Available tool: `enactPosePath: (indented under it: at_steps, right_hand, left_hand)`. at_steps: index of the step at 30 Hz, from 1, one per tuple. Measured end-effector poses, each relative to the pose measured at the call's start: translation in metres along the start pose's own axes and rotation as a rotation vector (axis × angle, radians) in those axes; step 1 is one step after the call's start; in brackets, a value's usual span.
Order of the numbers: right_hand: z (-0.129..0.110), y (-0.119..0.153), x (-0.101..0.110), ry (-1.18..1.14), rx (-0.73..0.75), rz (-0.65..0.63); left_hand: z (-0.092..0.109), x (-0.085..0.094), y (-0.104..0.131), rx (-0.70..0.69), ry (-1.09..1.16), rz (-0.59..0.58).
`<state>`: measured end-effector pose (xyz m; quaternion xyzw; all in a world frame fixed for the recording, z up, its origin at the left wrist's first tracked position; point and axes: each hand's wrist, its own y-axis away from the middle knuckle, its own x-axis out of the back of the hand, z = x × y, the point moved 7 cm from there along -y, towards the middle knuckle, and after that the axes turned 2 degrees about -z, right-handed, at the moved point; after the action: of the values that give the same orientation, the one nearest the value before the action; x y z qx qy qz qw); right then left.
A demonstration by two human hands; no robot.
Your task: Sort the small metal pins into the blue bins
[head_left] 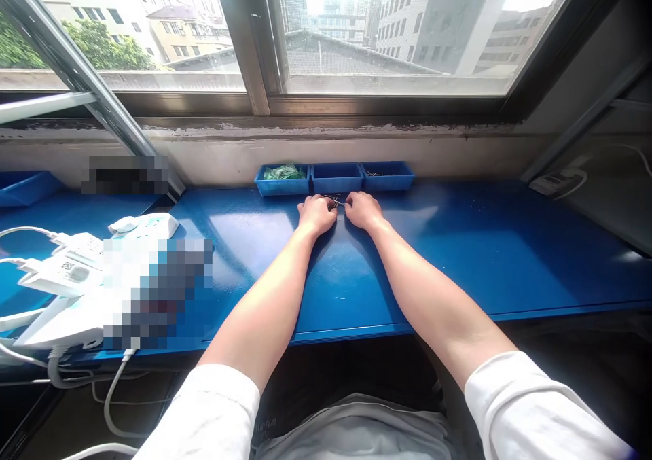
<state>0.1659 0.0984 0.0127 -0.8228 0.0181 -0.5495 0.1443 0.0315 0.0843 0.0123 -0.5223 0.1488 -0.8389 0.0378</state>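
Observation:
A small loose pile of thin, dark and silvery metal pieces (334,200), like nails or long screws, lies on the blue tabletop between my hands. My left hand (316,214) rests at its left side, fingers curled and thumb close to the pieces; whatever it grips is hidden. On the right, my right hand (363,210) has its fingers drawn together in a pinch. One thin piece reaches to its fingertips, too small to name surely. Just behind stand three blue bins: the left bin (283,187) holds green plastic wrapping, the middle bin (337,180) shows a bare inside, and the right bin (389,183) holds thin dark pieces.
White power strips (66,317) with plugs and cables cover the table's left side, beside a blurred-out dark object (163,293). Another blue tray (25,188) is at far left. A metal frame post (96,79) rises there. The window wall (219,157) borders the table's back.

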Motion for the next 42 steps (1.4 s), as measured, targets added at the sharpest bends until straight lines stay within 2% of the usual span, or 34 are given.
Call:
enactPosePath:
  at_steps: [13,18,23,29,35,42]
  right_hand:
    - [-0.001,-0.002,0.0,-0.112,0.091,0.054]
    - [-0.015,0.001,0.011,-0.145,0.212,0.167]
    - [-0.025,0.001,0.011,-0.203,0.319,0.132]
    - [-0.021,0.002,0.015,-0.361,0.284,0.158]
    - [-0.018,0.002,0.015,-0.555,0.271,0.16]
    - [-0.018,0.0,0.014,-0.755,0.284,0.135]
  left_hand:
    - [0.0,0.003,0.0,0.003,0.049,0.047]
    - [0.006,0.011,0.002,-0.038,0.127,0.107]
    - [0.013,0.017,0.004,-0.089,0.176,0.133]
    - [0.012,0.017,0.002,-0.139,0.289,0.16]
    - [0.003,0.016,-0.002,-0.044,0.349,0.148]
    - [-0.003,0.018,-0.002,0.052,0.313,0.156]
